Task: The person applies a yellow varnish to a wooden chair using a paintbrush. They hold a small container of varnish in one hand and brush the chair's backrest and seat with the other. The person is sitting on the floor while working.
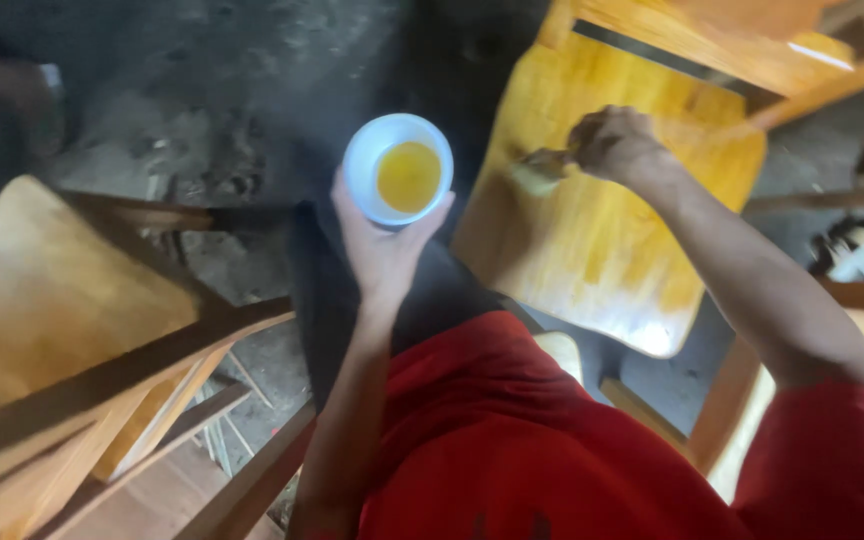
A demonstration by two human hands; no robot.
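Red cloth of the person's own clothing fills the bottom of the view, closest to the lens, and both bare forearms rise out of it. From there the left hand reaches up with its fingers wrapped around the underside and sides of a small white bowl, gripping it upright over the dark floor. Inside the bowl sits a pool of amber-yellow liquid, level and well below the rim. Just to the right of the bowl, the right hand is closed in a fist around a pale, blurred wad, possibly a rag or brush; which one cannot be told. That wad presses against the upper left part of a wooden chair seat, near its left edge. The seat shines wet and deep yellow over most of its surface, with a paler glare at its lower right corner. Beyond it, along the top right, runs more yellow-coated wood of the same piece. On the left side stands another wooden chair, paler and duller, its rails crossing toward the bottom edge. Dark, dusty floor spreads between the two, strewn with pale debris.
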